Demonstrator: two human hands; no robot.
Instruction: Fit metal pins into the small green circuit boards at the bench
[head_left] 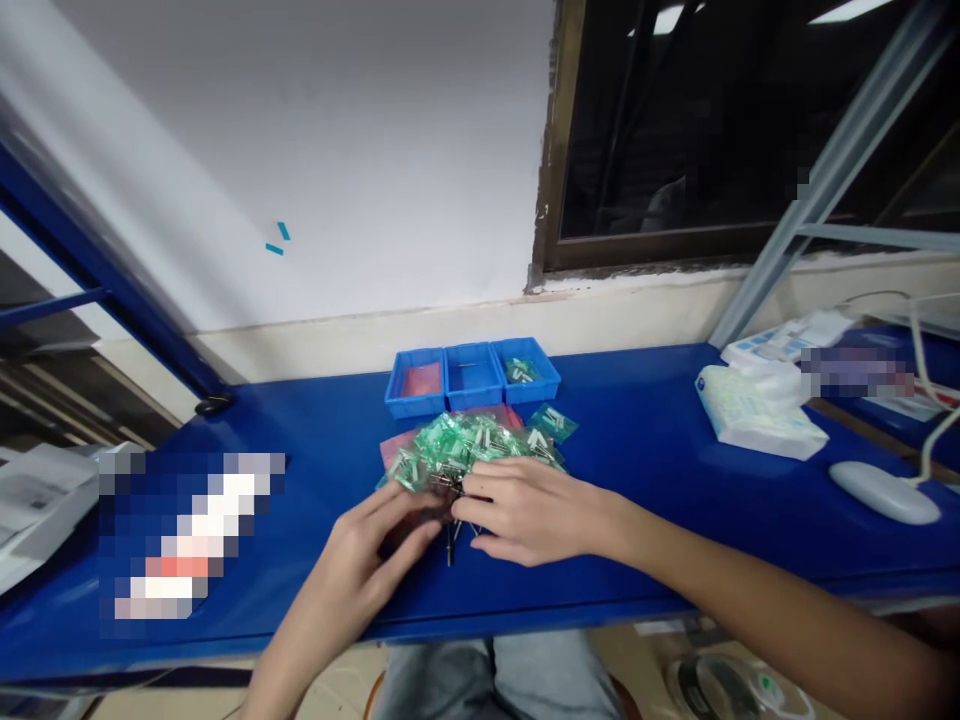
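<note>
A heap of small green-tinted clear bags (442,435) with white and metal pieces inside lies on the blue table. At the near edge of the heap are loose, thin, dark metal pins (450,545), perhaps screws. My left hand (375,540) rests at the heap's left front, thumb and fingers apart around its edge. From the right, my right hand (525,508) reaches over the pins with bent fingers. Its fingertips are among the pins and bags, and what they pinch is hidden. Reddish bags (397,447) show under the green ones.
Behind the heap stand three joined blue bins: the left bin (415,405) holds a reddish bag, the right bin (551,385) green bags. A tissue pack (757,415) and a white computer mouse-like object (885,492) lie right. A blurred-out item (199,540) lies left.
</note>
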